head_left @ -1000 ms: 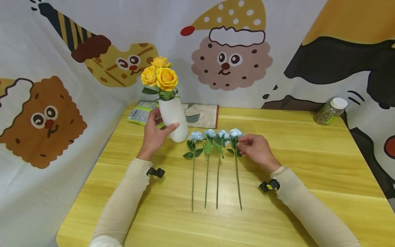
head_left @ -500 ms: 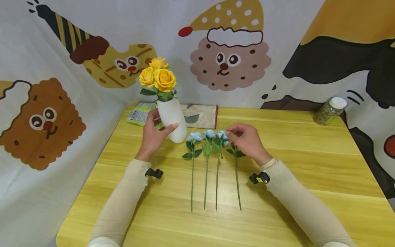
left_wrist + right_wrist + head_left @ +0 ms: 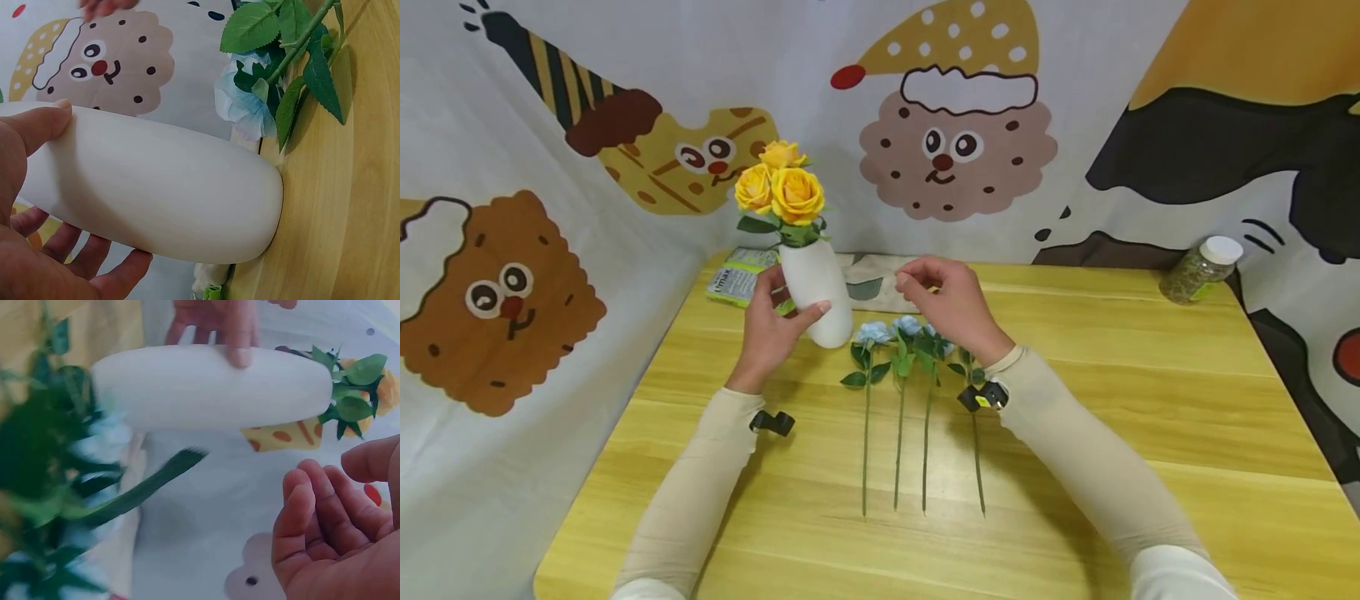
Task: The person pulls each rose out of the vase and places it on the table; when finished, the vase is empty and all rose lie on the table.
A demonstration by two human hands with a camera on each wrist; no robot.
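Observation:
My left hand (image 3: 769, 335) grips a white vase (image 3: 818, 293) around its side, thumb in front. In the left wrist view the vase's base meets the tabletop. Yellow roses (image 3: 796, 197) with green leaves stick out of its mouth. Several pale blue roses (image 3: 874, 333) lie side by side on the table, stems pointing toward me. Above their blooms hovers my right hand (image 3: 957, 307), which hides part of the rightmost flowers. Its fingers (image 3: 325, 506) are loosely bent in the right wrist view, with nothing between them.
Behind the vase lie a green and grey packet (image 3: 733, 279) and a folded beige cloth (image 3: 872, 283). A white-lidded jar (image 3: 1201, 269) stands at the back right of the wooden table (image 3: 1150, 375). A printed curtain (image 3: 820, 50) hangs behind.
My right hand has left the rightmost blue rose, passing leftward and up over the blooms toward the vase. The left hand keeps its hold on the vase.

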